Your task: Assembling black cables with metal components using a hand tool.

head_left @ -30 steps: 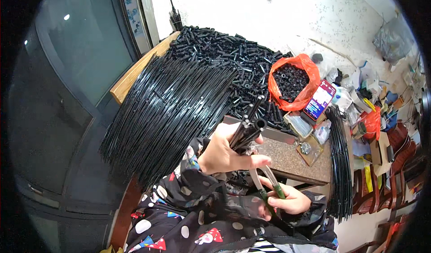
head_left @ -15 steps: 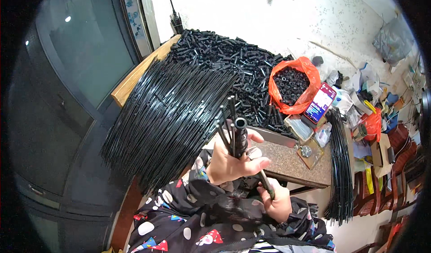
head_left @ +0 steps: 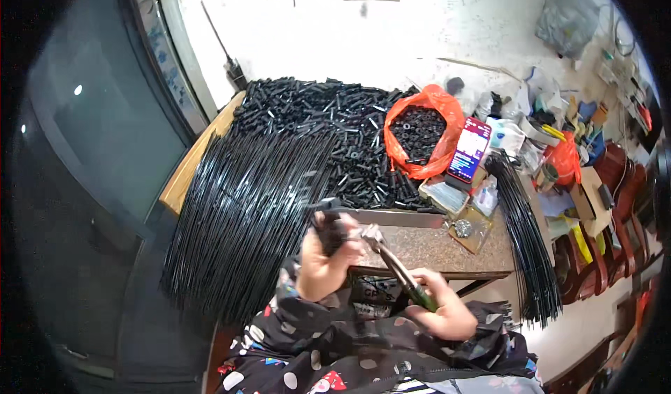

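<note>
My left hand (head_left: pixel 321 268) is closed round a dark bundle of black rods and a tube-like black part (head_left: pixel 330 235), blurred by motion. In my right hand (head_left: pixel 449 316) is a pliers-like metal tool (head_left: pixel 395 267) with a green grip. The tool's head reaches up to the left hand's fingertips; whether it touches the black part cannot be made out. Left of the left hand lies a wide spread of long thin black rods (head_left: pixel 244 219). Beyond both hands is a heap of short black tubes (head_left: pixel 356 174).
An orange plastic bag (head_left: pixel 440 162) of black rings stands at the heap's right, beside a lit phone (head_left: pixel 470 149). A bundle of black rods (head_left: pixel 524 240) hangs over the brown tabletop (head_left: pixel 412 244) on the right. Further right are clutter and wooden chairs (head_left: pixel 601 254).
My left hand has moved left with its black parts, less upright now and blurred. The tool in my right hand shows more of its length and metal head. The whole view has shifted.
</note>
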`<state>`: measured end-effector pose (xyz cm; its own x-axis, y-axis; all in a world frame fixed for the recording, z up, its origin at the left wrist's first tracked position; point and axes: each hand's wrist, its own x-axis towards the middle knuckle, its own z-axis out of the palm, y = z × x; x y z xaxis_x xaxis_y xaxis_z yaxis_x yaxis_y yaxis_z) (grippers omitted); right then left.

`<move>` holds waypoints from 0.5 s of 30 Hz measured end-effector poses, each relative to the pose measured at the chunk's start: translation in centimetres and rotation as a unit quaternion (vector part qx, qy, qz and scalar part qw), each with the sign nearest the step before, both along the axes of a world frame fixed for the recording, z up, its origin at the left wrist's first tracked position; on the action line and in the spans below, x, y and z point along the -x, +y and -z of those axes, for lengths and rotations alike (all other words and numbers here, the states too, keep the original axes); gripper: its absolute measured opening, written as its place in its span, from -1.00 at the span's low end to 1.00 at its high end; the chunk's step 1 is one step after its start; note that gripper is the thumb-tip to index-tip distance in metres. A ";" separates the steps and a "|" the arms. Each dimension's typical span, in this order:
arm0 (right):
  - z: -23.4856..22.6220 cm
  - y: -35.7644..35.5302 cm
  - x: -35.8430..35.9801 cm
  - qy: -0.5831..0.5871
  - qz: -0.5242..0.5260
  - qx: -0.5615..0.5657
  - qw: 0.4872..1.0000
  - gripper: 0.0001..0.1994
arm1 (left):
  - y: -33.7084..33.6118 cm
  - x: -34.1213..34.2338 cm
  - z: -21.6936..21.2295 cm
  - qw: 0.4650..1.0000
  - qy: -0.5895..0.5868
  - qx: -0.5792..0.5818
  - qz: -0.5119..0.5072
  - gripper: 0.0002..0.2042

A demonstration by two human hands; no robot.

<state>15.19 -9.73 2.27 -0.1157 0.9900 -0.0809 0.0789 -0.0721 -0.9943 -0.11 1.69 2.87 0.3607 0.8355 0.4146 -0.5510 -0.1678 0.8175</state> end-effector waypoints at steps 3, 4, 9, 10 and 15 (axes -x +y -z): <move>-0.1 -0.1 -1.6 0.066 -0.049 -0.066 0.994 -0.70 | 0.7 1.3 -0.2 0.994 -0.086 -0.055 0.044 -0.82; -0.3 -0.3 -2.1 0.080 -0.024 -0.054 0.995 -0.71 | 0.2 1.5 -0.3 0.998 -0.042 -0.032 0.021 -0.83; -1.9 -0.3 -2.5 -0.285 -0.010 -0.299 0.911 -0.73 | 1.1 1.0 0.8 0.983 0.000 -0.100 0.153 -0.70; -2.8 -0.7 -2.0 -0.429 0.051 -0.358 0.828 -0.76 | 0.8 1.0 0.9 0.985 -0.023 -0.058 0.158 -0.69; -2.3 -0.4 -2.0 -0.598 0.151 -0.476 0.627 -0.79 | 0.1 1.0 0.6 0.991 -0.024 -0.013 0.134 -0.65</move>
